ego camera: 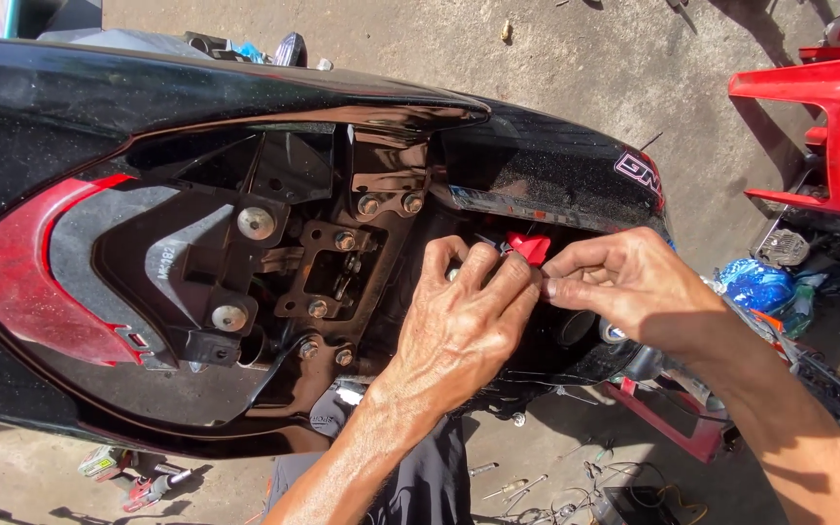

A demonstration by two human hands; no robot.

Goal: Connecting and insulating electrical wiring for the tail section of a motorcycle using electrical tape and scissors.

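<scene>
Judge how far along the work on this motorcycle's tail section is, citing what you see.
Done: the seat area is open, baring the black frame bracket and its bolts. In hand: left hand and right hand meet at a small red part under the black fairing. Left: the opening remains uncovered; tools lie on the ground.
</scene>
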